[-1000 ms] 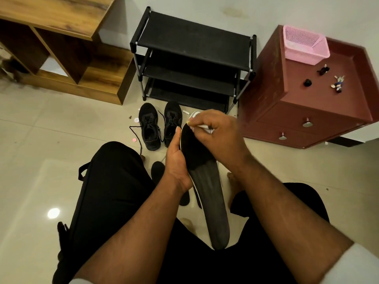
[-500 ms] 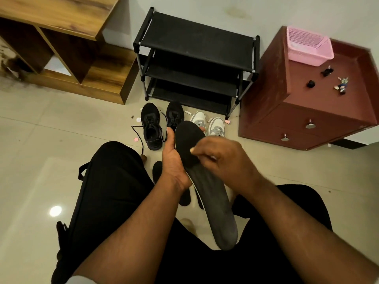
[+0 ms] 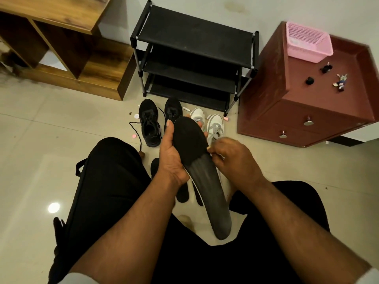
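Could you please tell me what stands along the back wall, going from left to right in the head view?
Wooden shelf unit → black shoe rack → reddish-brown chest of drawers, with a pink basket on its top.

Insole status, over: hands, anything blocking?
Left hand grips insole forefoot. Right hand pinches its right edge. Black shoes on floor beyond, not blocking.

Warm, rather dim light is cast from overhead, and a round white glare spot (image 3: 54, 207) is mirrored in the glossy beige tiled floor (image 3: 41, 160) near its left edge. Straight lines are bowed toward the corners; the maroon wooden cabinet (image 3: 320, 103) is smeared by slight blur.
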`<state>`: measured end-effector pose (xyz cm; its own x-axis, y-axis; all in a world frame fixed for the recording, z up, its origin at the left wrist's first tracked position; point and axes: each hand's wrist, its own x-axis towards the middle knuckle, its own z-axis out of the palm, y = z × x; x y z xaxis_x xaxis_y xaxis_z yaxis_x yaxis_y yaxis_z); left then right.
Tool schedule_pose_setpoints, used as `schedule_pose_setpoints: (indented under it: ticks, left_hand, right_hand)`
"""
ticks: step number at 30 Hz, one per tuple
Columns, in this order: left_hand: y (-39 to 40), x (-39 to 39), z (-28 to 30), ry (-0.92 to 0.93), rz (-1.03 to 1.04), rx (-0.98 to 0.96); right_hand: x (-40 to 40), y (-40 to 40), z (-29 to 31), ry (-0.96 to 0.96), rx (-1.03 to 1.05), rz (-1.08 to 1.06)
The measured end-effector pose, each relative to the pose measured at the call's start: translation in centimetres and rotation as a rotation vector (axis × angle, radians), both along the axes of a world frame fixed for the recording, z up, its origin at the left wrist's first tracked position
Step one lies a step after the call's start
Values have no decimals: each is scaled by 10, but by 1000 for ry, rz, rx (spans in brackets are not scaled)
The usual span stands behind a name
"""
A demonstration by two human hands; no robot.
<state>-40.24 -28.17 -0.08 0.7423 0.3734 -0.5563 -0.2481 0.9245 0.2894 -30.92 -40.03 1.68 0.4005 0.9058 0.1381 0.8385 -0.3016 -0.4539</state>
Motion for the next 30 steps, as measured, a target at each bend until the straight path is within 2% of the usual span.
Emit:
schedule_pose_setpoints:
  ticks: [3, 6, 10, 15, 17, 20, 22, 24, 30]
  left_hand:
    - [-1, 1, -4, 16, -8, -1]
    - [-5, 1, -2, -2, -52, 21]
    - [-3, -2, 1, -11, -46, -3]
    - [5, -2, -4, -20, 64, -73]
    - [8, -2, -5, -33, 83, -76]
    - [11, -4, -2, -86, 145, -100]
    - [10, -6, -2, -101, 163, -69]
    - [4, -6, 1, -97, 109, -24]
    - [-12, -6, 4, -105, -147, 24]
  right_hand:
    - [-1, -5, 11, 86, 68, -12]
    - [5, 14, 24, 85, 147, -5]
    - [9, 32, 18, 72, 62, 32]
    - [-7, -10, 4, 170, 43, 10]
    - [-18, -29, 1, 355, 137, -123]
    - [-25, -34, 8, 830, 430, -518]
    - [-31, -26, 14, 1106, 532, -704]
    - [-38, -17, 17, 1162, 563, -786]
    - [-43, 16, 14, 988, 631, -883]
